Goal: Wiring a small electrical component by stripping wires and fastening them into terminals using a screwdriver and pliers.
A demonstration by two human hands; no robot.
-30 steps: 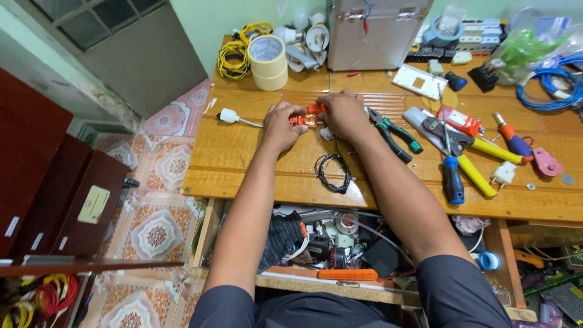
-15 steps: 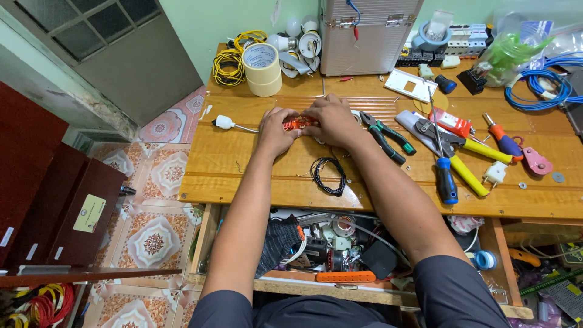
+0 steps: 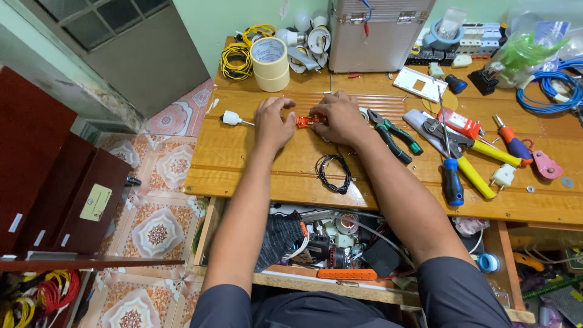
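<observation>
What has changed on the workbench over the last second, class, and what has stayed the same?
Little has changed. The left hand and right hand remain together on the small orange part, gripping it from either side; neither took up or released anything else. The view shifts slightly, as the head camera moved. The black wire coil, the green-handled pliers, the tape rolls and the white plug lie where they were.
</observation>
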